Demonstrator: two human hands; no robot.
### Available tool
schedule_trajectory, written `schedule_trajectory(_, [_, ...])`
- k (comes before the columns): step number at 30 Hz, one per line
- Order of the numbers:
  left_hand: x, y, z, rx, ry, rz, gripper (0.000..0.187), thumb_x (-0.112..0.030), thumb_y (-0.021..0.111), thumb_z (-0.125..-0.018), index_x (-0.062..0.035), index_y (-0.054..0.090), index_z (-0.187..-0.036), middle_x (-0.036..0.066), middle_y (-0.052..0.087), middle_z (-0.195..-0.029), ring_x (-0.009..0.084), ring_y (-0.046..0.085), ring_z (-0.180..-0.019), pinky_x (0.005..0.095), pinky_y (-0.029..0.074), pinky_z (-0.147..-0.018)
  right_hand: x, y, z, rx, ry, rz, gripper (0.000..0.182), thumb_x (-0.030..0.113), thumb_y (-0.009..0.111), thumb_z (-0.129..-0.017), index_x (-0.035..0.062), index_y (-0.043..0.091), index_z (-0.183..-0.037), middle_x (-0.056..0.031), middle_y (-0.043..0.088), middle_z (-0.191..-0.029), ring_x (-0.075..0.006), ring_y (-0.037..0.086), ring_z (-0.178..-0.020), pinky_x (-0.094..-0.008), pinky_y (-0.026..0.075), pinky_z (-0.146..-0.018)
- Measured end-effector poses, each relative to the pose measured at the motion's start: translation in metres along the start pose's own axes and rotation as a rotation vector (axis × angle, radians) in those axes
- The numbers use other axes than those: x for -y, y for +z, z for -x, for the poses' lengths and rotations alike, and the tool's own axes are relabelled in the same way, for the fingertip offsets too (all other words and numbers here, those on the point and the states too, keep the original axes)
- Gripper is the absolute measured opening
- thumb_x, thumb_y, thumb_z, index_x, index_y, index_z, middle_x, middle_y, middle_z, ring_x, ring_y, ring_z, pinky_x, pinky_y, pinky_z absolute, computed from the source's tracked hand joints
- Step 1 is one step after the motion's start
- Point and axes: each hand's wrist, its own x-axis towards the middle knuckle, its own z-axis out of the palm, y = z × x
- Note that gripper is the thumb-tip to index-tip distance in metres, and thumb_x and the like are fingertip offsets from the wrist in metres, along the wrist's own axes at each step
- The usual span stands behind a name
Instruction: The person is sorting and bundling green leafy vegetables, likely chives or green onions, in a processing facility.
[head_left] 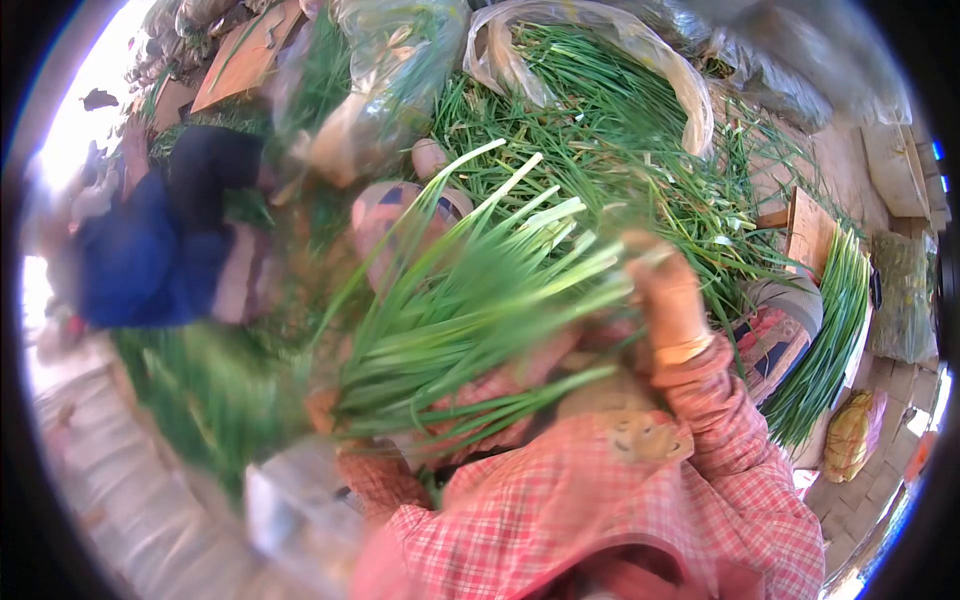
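Note:
A large loose bunch of garlic chives (pixel 470 310) lies across the front of my body, its pale stalk ends pointing up and to the right. My left hand (pixel 322 410) is closed around the leafy end at lower left, mostly covered by leaves and blurred. By the pale ends is my right hand (pixel 660 268), its fingers curled in. Motion smears its fingertips, and what they pinch is too blurred to make out. More chives (pixel 570 150) lie in a heap in front of me. At my right side is a neat chive pile (pixel 825 340).
A clear plastic bag (pixel 695 110) lies open around chives at the far side. Beside the neat pile stands a wooden board (pixel 808 235). On the left another person in blue (pixel 150 250) bends among greens. A yellow bundle (pixel 852 435) rests on the paving at right.

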Motion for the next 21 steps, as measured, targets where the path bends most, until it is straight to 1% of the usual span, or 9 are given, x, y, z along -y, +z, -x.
schedule_trajectory(2, [0.003,-0.012,0.002,-0.023,0.027,-0.014,0.017,-0.02,0.046,-0.084,-0.0097,0.05,-0.071,0.002,0.048,-0.064,0.0182,0.046,-0.062,0.034,0.038,-0.073,0.006,-0.041,-0.01,-0.158,-0.014,-0.243,0.02,0.01,0.059,-0.083,0.0054,0.057,-0.103,0.0049,0.049,-0.069,-0.0015,0.036,-0.049,-0.0151,0.027,-0.042])
schedule_trajectory(4, [0.01,-0.024,0.004,-0.04,0.034,-0.034,0.016,-0.02,0.047,-0.084,-0.0096,0.05,-0.071,0.002,0.048,-0.064,0.0182,0.046,-0.062,0.0341,0.038,-0.074,0.001,-0.118,-0.025,-0.345,-0.437,0.246,0.018,0.013,0.06,-0.084,0.006,0.058,-0.101,0.0035,0.051,-0.067,-0.0025,0.041,-0.051,-0.0149,0.031,-0.043])
schedule_trajectory(6, [0.016,-0.032,0.003,-0.049,0.043,-0.055,0.016,-0.02,0.047,-0.083,-0.0095,0.05,-0.072,0.002,0.048,-0.064,0.0183,0.046,-0.063,0.0342,0.038,-0.074,0.019,-0.179,-0.029,-0.658,-0.408,0.389,0.018,0.013,0.062,-0.081,0.0082,0.06,-0.098,-0.0007,0.059,-0.08,-0.0099,0.052,-0.064,-0.0227,0.045,-0.057])
schedule_trajectory(9, [0.023,-0.037,0.001,-0.047,0.059,-0.08,0.015,-0.02,0.047,-0.083,-0.0094,0.051,-0.072,0.002,0.049,-0.065,0.0184,0.047,-0.063,0.0343,0.038,-0.074,0.03,-0.206,-0.031,-0.792,-0.353,1.856,0.026,0.01,0.065,-0.074,0.0112,0.061,-0.099,-0.0041,0.06,-0.098,-0.0201,0.055,-0.085,-0.0311,0.046,-0.077])
schedule_trajectory(10, [0.025,-0.039,0.0,-0.046,0.065,-0.091,0.015,-0.02,0.047,-0.083,-0.0094,0.051,-0.072,0.002,0.049,-0.065,0.0184,0.047,-0.063,0.0344,0.038,-0.075,0.045,-0.162,-0.021,-0.683,-0.5,1.787,0.032,0.006,0.067,-0.067,0.0135,0.063,-0.099,-0.0049,0.057,-0.108,-0.0258,0.05,-0.101,-0.0347,0.041,-0.09])
schedule_trajectory(11, [0.026,-0.039,-0.001,-0.041,0.068,-0.106,0.015,-0.019,0.047,-0.083,-0.0094,0.051,-0.072,0.002,0.049,-0.065,0.0185,0.047,-0.063,0.0344,0.038,-0.075,0.052,-0.122,-0.015,-0.536,-0.691,1.647,0.027,0.01,0.065,-0.069,0.0118,0.063,-0.095,-0.0088,0.056,-0.106,-0.0308,0.056,-0.088,-0.0409,0.043,-0.081])
schedule_trajectory(13, [0.027,-0.041,-0.003,-0.033,0.077,-0.13,0.015,-0.019,0.047,-0.083,-0.0093,0.051,-0.072,0.002,0.049,-0.065,0.0185,0.047,-0.063,0.0345,0.038,-0.075,0.055,-0.042,-0.004,-0.137,-0.835,1.232,0.022,0.012,0.064,-0.066,0.0125,0.065,-0.089,-0.0074,0.06,-0.091,-0.028,0.054,-0.078,-0.0387,0.043,-0.072])
schedule_trajectory(15, [0.028,-0.041,-0.006,-0.018,0.085,-0.145,0.015,-0.019,0.048,-0.082,-0.0092,0.052,-0.073,0.002,0.049,-0.065,0.0186,0.047,-0.064,0.0346,0.038,-0.075,0.041,0.023,0.011,0.098,-0.727,1.394,0.018,0.023,0.065,-0.068,0.011,0.064,-0.082,-0.0069,0.059,-0.086,-0.0242,0.051,-0.083,-0.0373,0.039,-0.071])
schedule_trajectory(21, [0.034,-0.048,-0.011,0.004,0.121,-0.197,0.014,-0.019,0.048,-0.082,-0.009,0.052,-0.073,0.002,0.05,-0.066,0.0188,0.048,-0.064,0.0349,0.038,-0.076,0.027,0.069,0.009,0.074,-0.845,1.348,0.021,0.03,0.066,-0.069,0.0124,0.06,-0.08,-0.004,0.052,-0.077,-0.0226,0.046,-0.083,-0.039,0.036,-0.068])
